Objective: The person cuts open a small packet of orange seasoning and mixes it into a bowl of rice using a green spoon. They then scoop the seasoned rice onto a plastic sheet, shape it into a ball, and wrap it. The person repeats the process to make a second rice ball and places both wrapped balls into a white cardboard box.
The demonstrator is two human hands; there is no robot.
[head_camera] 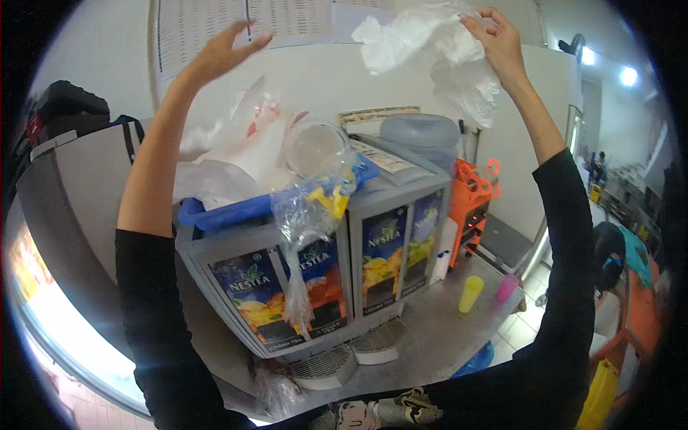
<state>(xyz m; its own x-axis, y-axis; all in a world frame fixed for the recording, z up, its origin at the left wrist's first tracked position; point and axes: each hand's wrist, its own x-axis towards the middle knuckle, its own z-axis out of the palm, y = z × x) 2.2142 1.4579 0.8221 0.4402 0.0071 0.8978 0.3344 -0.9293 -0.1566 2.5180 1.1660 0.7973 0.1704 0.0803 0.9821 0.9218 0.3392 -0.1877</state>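
Observation:
My right hand (499, 47), raised at the upper right, pinches a thin white plastic bag (408, 40) that spreads out to the left and hangs down below the fingers. My left hand (224, 52) is raised before the papers on the wall, its thumb and fingers apart and nothing between them. Below both hands, a blue plastic basket (236, 213) sits on top of a Nestea drink dispenser (349, 252). White plastic bags (252, 156) and a clear round plastic container (317, 148) fill the basket. Clear plastic wrap (295, 269) dangles over the dispenser's front.
A large water bottle (419, 134) and an orange device (470, 209) stand behind the dispenser on the right. A yellow cup (471, 294) and a pink cup (507, 287) are on the metal counter (424, 333). A person (610, 258) is at the far right. Printed sheets (290, 24) hang on the wall.

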